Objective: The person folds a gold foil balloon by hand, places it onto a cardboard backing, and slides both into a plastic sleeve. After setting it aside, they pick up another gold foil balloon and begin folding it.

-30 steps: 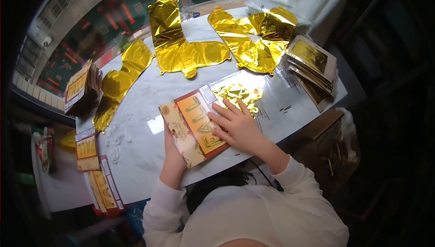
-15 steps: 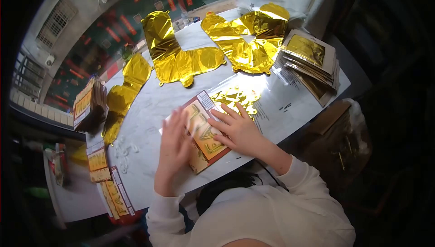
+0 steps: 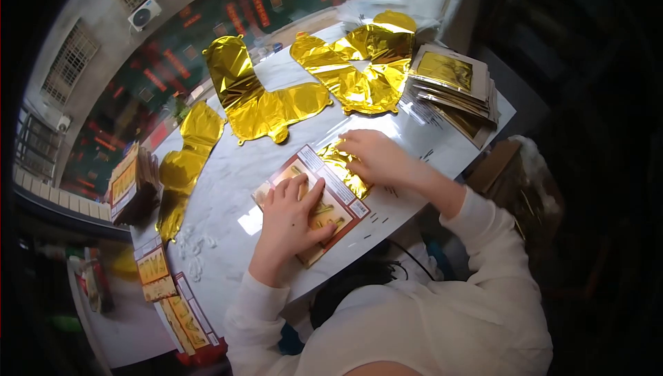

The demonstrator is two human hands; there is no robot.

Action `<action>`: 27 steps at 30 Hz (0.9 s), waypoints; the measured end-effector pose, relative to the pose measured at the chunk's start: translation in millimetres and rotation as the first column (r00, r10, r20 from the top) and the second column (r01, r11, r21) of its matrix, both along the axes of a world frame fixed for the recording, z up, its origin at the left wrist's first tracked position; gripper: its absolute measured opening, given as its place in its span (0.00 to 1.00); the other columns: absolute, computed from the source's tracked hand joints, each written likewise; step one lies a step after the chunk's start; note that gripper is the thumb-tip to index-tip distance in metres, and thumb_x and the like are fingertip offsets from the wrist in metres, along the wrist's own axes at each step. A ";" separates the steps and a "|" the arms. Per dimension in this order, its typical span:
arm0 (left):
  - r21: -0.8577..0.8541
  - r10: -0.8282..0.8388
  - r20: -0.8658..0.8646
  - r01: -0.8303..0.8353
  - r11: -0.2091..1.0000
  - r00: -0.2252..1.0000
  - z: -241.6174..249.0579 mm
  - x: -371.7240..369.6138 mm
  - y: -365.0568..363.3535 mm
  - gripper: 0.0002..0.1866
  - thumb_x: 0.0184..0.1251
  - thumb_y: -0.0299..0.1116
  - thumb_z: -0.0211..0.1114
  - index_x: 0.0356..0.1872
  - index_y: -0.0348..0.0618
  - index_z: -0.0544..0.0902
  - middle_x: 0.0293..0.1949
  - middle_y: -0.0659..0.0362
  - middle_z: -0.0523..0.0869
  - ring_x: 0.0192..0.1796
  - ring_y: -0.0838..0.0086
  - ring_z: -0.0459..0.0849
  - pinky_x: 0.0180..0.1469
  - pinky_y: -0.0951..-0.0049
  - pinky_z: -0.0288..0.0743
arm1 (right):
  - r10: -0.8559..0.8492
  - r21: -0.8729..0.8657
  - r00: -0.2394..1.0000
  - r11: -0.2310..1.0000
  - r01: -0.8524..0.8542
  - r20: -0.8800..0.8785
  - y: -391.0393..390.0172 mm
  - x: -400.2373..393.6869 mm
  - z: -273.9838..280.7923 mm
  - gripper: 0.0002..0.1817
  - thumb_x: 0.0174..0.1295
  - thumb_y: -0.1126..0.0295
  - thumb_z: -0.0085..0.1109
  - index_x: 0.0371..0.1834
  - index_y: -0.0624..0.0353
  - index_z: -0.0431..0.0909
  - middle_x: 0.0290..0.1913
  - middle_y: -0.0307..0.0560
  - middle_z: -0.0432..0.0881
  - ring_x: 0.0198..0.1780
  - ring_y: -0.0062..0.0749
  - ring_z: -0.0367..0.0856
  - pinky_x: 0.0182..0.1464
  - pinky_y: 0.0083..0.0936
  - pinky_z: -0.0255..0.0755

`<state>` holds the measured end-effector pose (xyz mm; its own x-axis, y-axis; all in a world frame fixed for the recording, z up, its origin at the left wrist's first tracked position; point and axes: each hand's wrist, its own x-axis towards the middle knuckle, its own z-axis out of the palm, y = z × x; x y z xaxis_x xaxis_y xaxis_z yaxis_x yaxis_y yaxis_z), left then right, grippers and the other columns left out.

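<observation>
My left hand [image 3: 293,217] lies with fingers spread on a printed paper packet [image 3: 331,193] with a red border and gold lettering. The packet rests flat on the table near its front edge. Just beyond it, my right hand [image 3: 383,158] has its fingers bent over a folded gold foil balloon [image 3: 338,169] and grips its far side. The balloon lies along the packet's far edge, partly hidden by my right hand.
Flat gold foil balloons lie across the marble-patterned table: a curved one [image 3: 183,162], an L-shaped one [image 3: 266,103] and a large one [image 3: 376,65]. A stack of packets [image 3: 456,82] sits at the right, another stack [image 3: 131,179] at the left. White loops [image 3: 197,255] lie near the left edge.
My left hand has come down flat onto the packet. My right hand has left the packet and moved away from me onto the folded foil balloon.
</observation>
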<state>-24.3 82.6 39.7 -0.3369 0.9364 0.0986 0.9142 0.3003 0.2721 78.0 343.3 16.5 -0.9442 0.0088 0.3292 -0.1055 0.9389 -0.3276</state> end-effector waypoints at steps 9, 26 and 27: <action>0.084 0.043 -0.039 -0.039 0.996 0.998 -14.3 5.1 -0.8 0.47 0.50 0.64 0.73 0.75 0.56 0.81 0.78 0.46 0.73 0.75 0.42 0.71 0.80 0.37 0.56 | -0.113 0.057 0.863 0.994 0.098 0.493 25.1 -68.1 27.9 0.30 0.45 0.54 0.86 0.50 0.55 0.85 0.48 0.49 0.88 0.53 0.48 0.88 0.53 0.41 0.82; 0.049 0.055 0.010 -0.056 0.997 0.998 -19.0 2.5 0.1 0.49 0.58 0.72 0.69 0.77 0.55 0.79 0.80 0.48 0.71 0.79 0.41 0.67 0.80 0.34 0.52 | -0.006 -0.048 0.678 0.997 0.061 0.735 35.3 -100.0 27.8 0.23 0.44 0.60 0.87 0.42 0.57 0.91 0.41 0.49 0.93 0.45 0.39 0.91 0.46 0.36 0.82; 0.047 0.056 0.008 -0.056 0.997 0.998 -18.5 2.8 0.2 0.49 0.58 0.72 0.69 0.77 0.55 0.79 0.80 0.48 0.71 0.79 0.41 0.67 0.80 0.34 0.52 | -0.004 -0.050 0.679 0.997 0.061 0.734 32.3 -99.3 30.5 0.23 0.44 0.60 0.87 0.42 0.57 0.91 0.41 0.49 0.93 0.45 0.39 0.91 0.46 0.36 0.82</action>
<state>-21.5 82.7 21.1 -0.3894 0.9105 0.1394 0.8944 0.3376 0.2934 -21.3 375.6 47.0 -0.8817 0.0389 -0.4703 0.2251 0.9106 -0.3467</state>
